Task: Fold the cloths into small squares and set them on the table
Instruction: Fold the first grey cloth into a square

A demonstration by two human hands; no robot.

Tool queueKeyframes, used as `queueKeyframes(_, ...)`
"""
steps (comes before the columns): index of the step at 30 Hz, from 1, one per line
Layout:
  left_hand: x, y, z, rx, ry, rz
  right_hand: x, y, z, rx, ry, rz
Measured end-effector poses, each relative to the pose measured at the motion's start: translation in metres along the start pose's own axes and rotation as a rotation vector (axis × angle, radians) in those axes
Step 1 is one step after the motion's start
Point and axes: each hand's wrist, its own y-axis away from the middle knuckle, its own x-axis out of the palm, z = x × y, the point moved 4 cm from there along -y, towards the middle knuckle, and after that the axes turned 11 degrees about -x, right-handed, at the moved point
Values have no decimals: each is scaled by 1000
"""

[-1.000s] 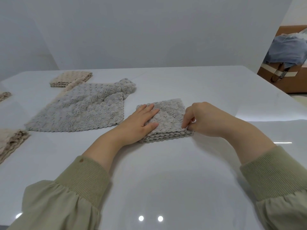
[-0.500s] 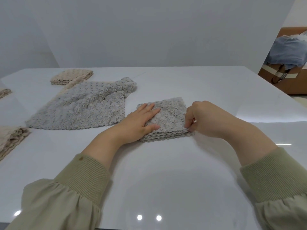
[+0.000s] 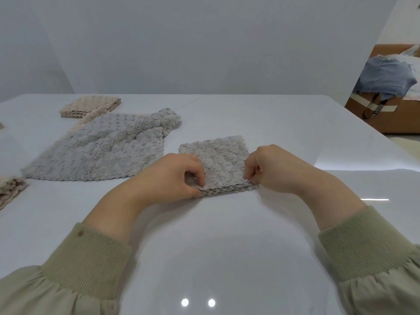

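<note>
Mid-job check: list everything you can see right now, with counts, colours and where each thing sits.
folded grey cloth: one, grey, table centre, between the hands
unfolded grey cloth: one, grey, left of it, partly over a beige cloth
folded beige cloths: two, beige, far left and near left edge
table: one, white, under everything
blue clothes: one heap, blue, on brown furniture far right
left hand, right hand: two, bare, each pinching a near corner of the folded grey cloth
sleeves: two, olive, bottom corners

The only writing was on a dark strap (image 3: 375,112) at the far right, under the pile of blue clothes (image 3: 386,76); its pale letters were too small and blurry to read.
</note>
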Motion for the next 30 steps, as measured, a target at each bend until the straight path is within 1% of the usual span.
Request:
queueKeyframes(6,-1,-1,6,-75,-17,32,-7,3,4,-34,54,-18)
queueKeyframes(10,-1,0,7,-112,28,56,-1,2,5,-43,94,95)
queueKeyframes(12,-2,0,6,-133,64,43,-3,2,3,0,48,67)
queueKeyframes(13,-2,0,6,-138,70,34,-4,0,3,0,46,-29)
queueKeyframes(14,-1,-1,5,-140,76,27,-6,-2,4,-24,98,-192)
queueKeyframes(16,0,-2,5,-147,100,30,-10,-6,15,-73,288,-510)
queueKeyframes(17,0,-3,6,-149,114,39,-8,-11,22,-83,343,-598)
queueKeyframes(18,0,-3,7,-150,121,52,-5,-18,28,-92,349,-624)
queueKeyframes(19,1,-3,7,-150,122,62,1,-27,31,-110,334,-619)
queueKeyframes(20,1,-3,7,-153,115,71,8,-35,32,-108,299,-573)
queueKeyframes(21,1,-3,6,-157,110,77,16,-43,32,-94,265,-494)
queueKeyframes(24,-2,-3,7,-189,142,92,42,-56,24,5,185,-178)
queueKeyframes(26,-2,-3,10,-221,211,111,50,-58,18,68,122,-68)
queueKeyframes(27,-3,-4,13,-246,248,89,51,-58,16,78,111,-56)
queueKeyframes(28,-4,-6,16,-281,292,18,51,-58,16,82,108,-52)
queueKeyframes(30,-9,-10,30,-395,424,-254,50,-58,17,86,107,-41)
